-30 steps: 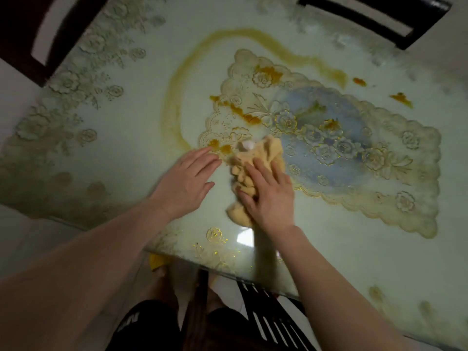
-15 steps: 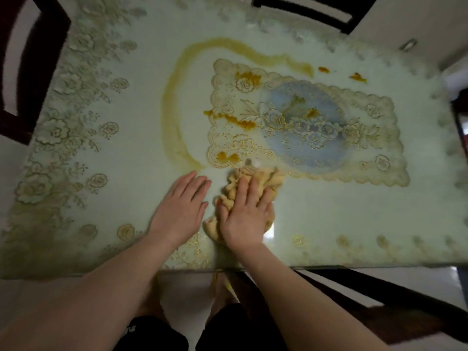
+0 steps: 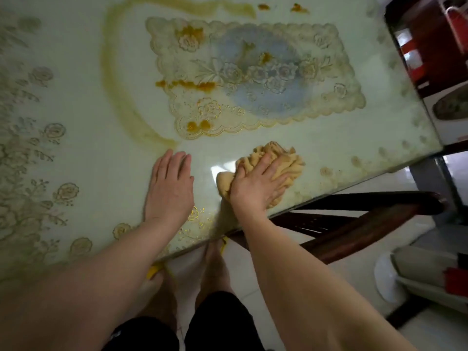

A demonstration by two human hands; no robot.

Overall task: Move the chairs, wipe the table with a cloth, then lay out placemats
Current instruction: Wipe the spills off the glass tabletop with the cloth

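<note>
The crumpled tan cloth (image 3: 287,158) lies on the worktop (image 3: 88,150) at lower centre-right of the frame, close to the near edge. The right grip (image 3: 255,186) lies flat on top of it, fingers straight and spread apart, palm pressing the cloth down; nothing is curled round it. Just left of the cloth, not touching it, the left grip (image 3: 171,183) rests flat on the bare worktop with its fingers straight and close together, holding nothing. A bright patch of reflected light sits between the two.

Above them, in the upper centre, is a scalloped floral mat (image 3: 336,72) with a blue oval middle; whether it lies on the surface or under a glass top cannot be told. Orange-brown smears (image 3: 187,84) cross its left part, with more spots near its lower left corner and the top of the frame. A pale yellowish streak (image 3: 114,92) curves round its left side.

Below the worktop's near edge, at lower right, a dark wooden chair (image 3: 359,224) shows. A red and white box (image 3: 430,46) fills the upper right corner.
</note>
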